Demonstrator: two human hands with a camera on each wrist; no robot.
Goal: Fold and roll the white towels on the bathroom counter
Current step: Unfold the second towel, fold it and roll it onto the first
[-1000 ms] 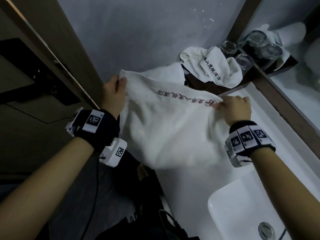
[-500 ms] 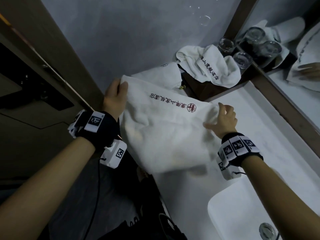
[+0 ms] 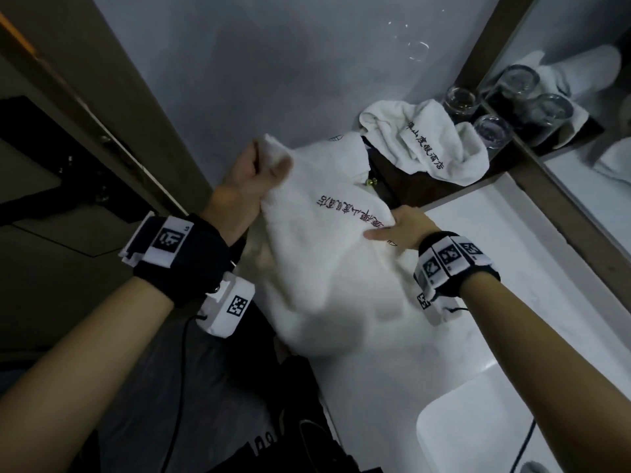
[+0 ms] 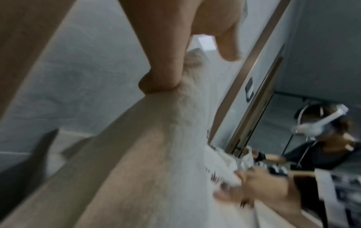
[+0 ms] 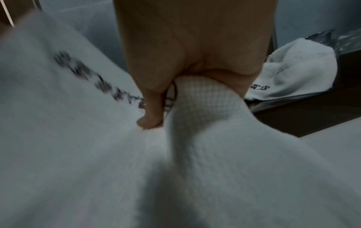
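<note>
A white towel with dark embroidered characters hangs above the counter's left end, held up by both hands. My left hand grips its upper left corner, thumb over the cloth, as the left wrist view also shows. My right hand pinches the right edge near the lettering; in the right wrist view the thumb presses the cloth against the fingers above a bunched fold. A second crumpled white towel lies on the dark tray at the back. Another white cloth lies behind the held towel.
Several upturned glasses stand on the dark tray beside the mirror. The white counter runs to the right, with a sink basin at the lower right. A grey wall and a wooden door frame close in on the left.
My right hand has carried its edge of the towel leftward toward the left hand, so the towel has narrowed and bunched. The left hand has lifted its corner slightly.
</note>
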